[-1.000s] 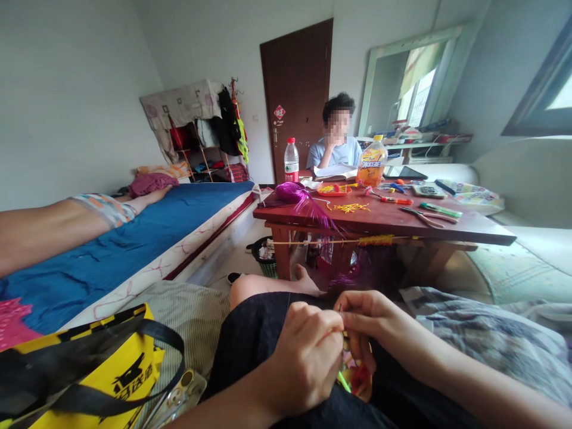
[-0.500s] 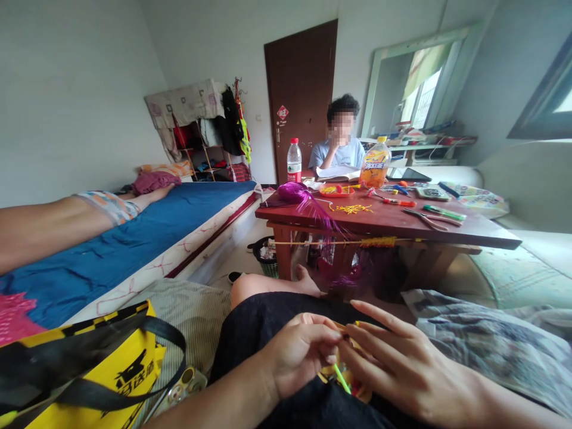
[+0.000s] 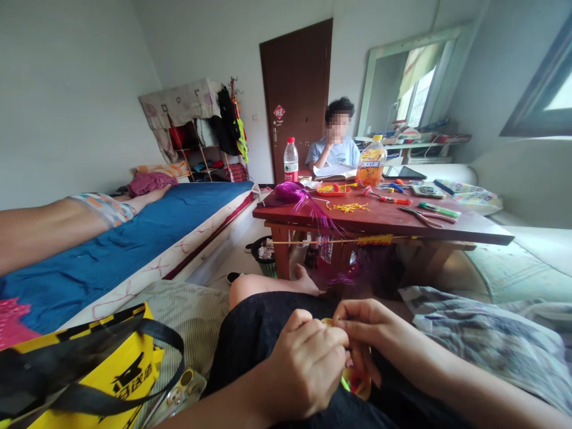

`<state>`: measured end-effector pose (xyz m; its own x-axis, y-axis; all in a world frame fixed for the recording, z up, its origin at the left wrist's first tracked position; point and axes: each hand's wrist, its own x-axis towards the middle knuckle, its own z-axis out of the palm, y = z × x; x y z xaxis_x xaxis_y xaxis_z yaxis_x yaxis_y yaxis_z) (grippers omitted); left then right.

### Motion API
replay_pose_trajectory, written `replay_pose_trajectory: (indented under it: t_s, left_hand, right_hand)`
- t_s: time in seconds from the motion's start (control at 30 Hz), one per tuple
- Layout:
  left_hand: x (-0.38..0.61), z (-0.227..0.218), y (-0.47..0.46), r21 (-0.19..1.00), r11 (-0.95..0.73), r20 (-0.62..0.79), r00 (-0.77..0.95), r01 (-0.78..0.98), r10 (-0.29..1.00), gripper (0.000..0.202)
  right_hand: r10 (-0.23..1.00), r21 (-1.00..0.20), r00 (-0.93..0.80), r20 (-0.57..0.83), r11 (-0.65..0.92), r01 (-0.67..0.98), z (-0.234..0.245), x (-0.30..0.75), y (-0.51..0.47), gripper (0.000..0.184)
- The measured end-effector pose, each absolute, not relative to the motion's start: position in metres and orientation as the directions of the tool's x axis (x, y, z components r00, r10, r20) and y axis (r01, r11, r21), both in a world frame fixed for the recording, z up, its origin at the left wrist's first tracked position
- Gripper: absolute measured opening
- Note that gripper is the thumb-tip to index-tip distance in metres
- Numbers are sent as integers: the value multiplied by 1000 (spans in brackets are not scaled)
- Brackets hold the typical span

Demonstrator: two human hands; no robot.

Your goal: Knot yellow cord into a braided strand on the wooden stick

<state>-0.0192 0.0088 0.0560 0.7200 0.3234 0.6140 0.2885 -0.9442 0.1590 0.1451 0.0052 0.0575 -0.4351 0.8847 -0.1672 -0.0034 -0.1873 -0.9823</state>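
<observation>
My left hand (image 3: 308, 360) is curled closed over my lap, the back of the hand towards me. Its fingertips meet those of my right hand (image 3: 369, 325), which is pinched closed just to the right. Whatever the two hold between them is too small and covered to make out. Beneath them, on the black cloth (image 3: 254, 328) over my legs, lies a small yellow container (image 3: 365, 390) with red and bright green bits in it, partly hidden by the hands.
Ahead stands a red-brown table (image 3: 313, 214) with yellow sticks (image 3: 351, 208), purple strands (image 3: 288, 193), pliers (image 3: 424, 217) and two bottles. A thin rod (image 3: 308, 242) runs along its front. Across it sits a person (image 3: 342, 156). A yellow bag (image 3: 134, 372) is left, near a bed (image 3: 147, 232) with someone's legs.
My right hand has gone from spread fingers to a pinch. The left hand has turned and closed, its back now towards me. The view has shifted slightly.
</observation>
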Motion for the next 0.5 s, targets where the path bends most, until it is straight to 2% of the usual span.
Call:
replay_pose_trajectory:
  t_s: [0.03, 0.07, 0.1, 0.13, 0.17, 0.2, 0.23, 0.27, 0.3, 0.33, 0.4, 0.47, 0.5]
  left_hand:
    - [-18, 59, 9, 331, -896, 565, 698, 296, 439, 18]
    - [-15, 62, 8, 561, -775, 469, 660, 291, 587, 16]
    - [-13, 64, 9, 789, -557, 312, 613, 259, 726, 13]
    - [-10, 65, 9, 944, -267, 114, 569, 192, 814, 9]
    - [-8, 64, 10, 994, 30, -83, 548, 105, 833, 5]
    - [-6, 63, 12, 961, 275, -241, 547, 20, 802, 5]
    - [-5, 60, 13, 895, 443, -344, 562, -46, 752, 7]
    - [-4, 58, 14, 832, 548, -403, 581, -89, 707, 10]
    - [-3, 55, 15, 786, 607, -433, 596, -117, 676, 11]
    - [-3, 54, 15, 763, 632, -441, 606, -135, 662, 12]
    - [-3, 52, 13, 794, 589, -397, 605, -150, 690, 12]
    - [-4, 54, 9, 913, 392, -266, 567, -110, 779, 12]
    - [-5, 55, 6, 972, 229, -164, 533, -58, 830, 13]
  right_hand:
    - [906, -992, -403, -126, -109, 63, 59, 147, 3, 30]
    - [925, -985, -378, -30, 36, 169, 61, 149, 0, 25]
    - [914, -922, -387, 123, 249, 295, 63, 151, -3, 18]
    - [843, -767, -444, 303, 492, 412, 65, 154, -7, 13]
    - [709, -520, -539, 454, 703, 486, 67, 157, -11, 14]
    - [542, -240, -643, 541, 832, 500, 67, 160, -14, 18]
    - [393, -1, -724, 567, 879, 476, 68, 162, -16, 22]
    - [294, 158, -769, 567, 878, 452, 67, 164, -18, 24]
    - [249, 240, -787, 565, 862, 446, 67, 165, -18, 25]
    - [241, 257, -784, 572, 855, 450, 66, 165, -19, 27]
    - [285, 148, -743, 606, 877, 457, 64, 163, -18, 35]
    - [441, -108, -640, 629, 866, 489, 60, 159, -16, 39]
    - [574, -298, -565, 592, 808, 508, 58, 156, -15, 38]
